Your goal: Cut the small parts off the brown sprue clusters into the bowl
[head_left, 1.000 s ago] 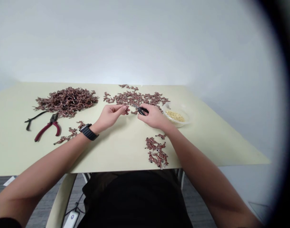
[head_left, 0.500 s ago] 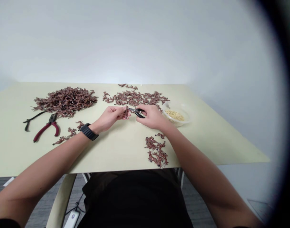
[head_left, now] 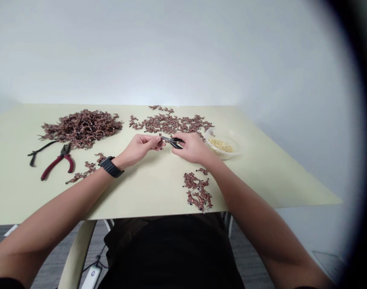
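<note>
My left hand (head_left: pixel 142 147), with a black watch on its wrist, is closed in a pinch on a small brown animal figurine (head_left: pixel 161 141), mostly covered by the fingers. My right hand (head_left: pixel 192 147) grips black-handled pliers (head_left: pixel 176 143), whose metal jaws reach left to the figurine at my left fingertips. Whether the jaws hold a small part there is too small to tell. Just behind both hands lies a spread of brown figurines (head_left: pixel 168 123). Beside my right hand stands a clear plastic bowl (head_left: pixel 238 149) with small gold-coloured pieces (head_left: pixel 222 145) in it.
A large heap of figurines (head_left: pixel 84 126) lies at the back left. In front of it are red-handled pliers (head_left: pixel 58 162) and a black tool (head_left: pixel 39 151). Smaller groups lie near my left forearm (head_left: pixel 87 170) and at the table's front edge (head_left: pixel 198 190).
Both hands stay almost in place. The figurine at my left fingertips has turned slightly and shows less, with the plier jaws still against it.
</note>
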The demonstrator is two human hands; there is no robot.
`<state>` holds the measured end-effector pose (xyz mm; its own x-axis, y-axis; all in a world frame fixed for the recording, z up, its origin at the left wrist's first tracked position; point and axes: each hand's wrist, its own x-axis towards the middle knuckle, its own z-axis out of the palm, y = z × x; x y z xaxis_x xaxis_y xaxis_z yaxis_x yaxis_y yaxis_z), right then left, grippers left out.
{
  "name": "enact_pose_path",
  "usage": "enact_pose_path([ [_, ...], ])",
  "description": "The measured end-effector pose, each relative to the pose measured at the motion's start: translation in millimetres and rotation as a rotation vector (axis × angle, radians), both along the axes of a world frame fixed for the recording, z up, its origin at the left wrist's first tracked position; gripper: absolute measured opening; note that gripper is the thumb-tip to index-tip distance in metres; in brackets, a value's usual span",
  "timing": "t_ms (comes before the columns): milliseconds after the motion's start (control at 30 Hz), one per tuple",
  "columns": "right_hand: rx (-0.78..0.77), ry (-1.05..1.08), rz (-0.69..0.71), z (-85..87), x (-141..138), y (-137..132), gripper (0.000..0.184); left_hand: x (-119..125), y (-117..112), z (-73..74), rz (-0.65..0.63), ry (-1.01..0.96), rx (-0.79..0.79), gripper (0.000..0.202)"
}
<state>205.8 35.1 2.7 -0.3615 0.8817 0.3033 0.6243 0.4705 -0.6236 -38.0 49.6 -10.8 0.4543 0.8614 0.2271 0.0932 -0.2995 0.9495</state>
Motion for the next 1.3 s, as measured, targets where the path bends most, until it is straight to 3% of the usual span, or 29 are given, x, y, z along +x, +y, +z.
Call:
enact_pose_path([
  [167, -0.417, 0.223, 0.120, 4.3, -2, -4, 0.011, -5, 1, 2.4, 0.156, 0.263, 0.545, 0.037],
  [267, -0.624, 0.316, 0.183, 8.6, -2, -6, 0.015, -6, 1, 4.1, 0.155, 0.297, 0.716, 0.037],
  [333, -0.612, 0.327, 0.206, 10.4, -1, -6, 0.017, -5, -1, 5.9, 0.203, 0.279, 0.682, 0.037],
  [433, -0.373, 0.237, 0.174, 9.6, 0, -4, 0.012, -1, -5, 8.2, 0.239, 0.199, 0.458, 0.041],
  [567, -0.036, 0.065, 0.035, 4.2, 1, -1, 0.007, 3, -6, 9.6, 0.099, 0.024, 0.150, 0.047],
  [733, 0.122, -0.024, 0.016, -0.5, -1, -2, 0.014, 6, -8, 10.5, 0.002, -0.062, 0.017, 0.048],
  [967, 0.142, -0.046, 0.021, 0.3, 1, 0, 0.020, 5, -7, 8.6, -0.006, -0.053, 0.006, 0.048],
  [1100, 0.061, -0.005, 0.011, 1.0, -1, -2, 0.018, 4, -7, 6.7, -0.010, -0.032, 0.039, 0.047],
  [1300, -0.164, 0.191, 0.042, -2.1, -11, -5, 0.012, 5, -9, -2.2, 0.248, 0.118, 0.354, 0.039],
])
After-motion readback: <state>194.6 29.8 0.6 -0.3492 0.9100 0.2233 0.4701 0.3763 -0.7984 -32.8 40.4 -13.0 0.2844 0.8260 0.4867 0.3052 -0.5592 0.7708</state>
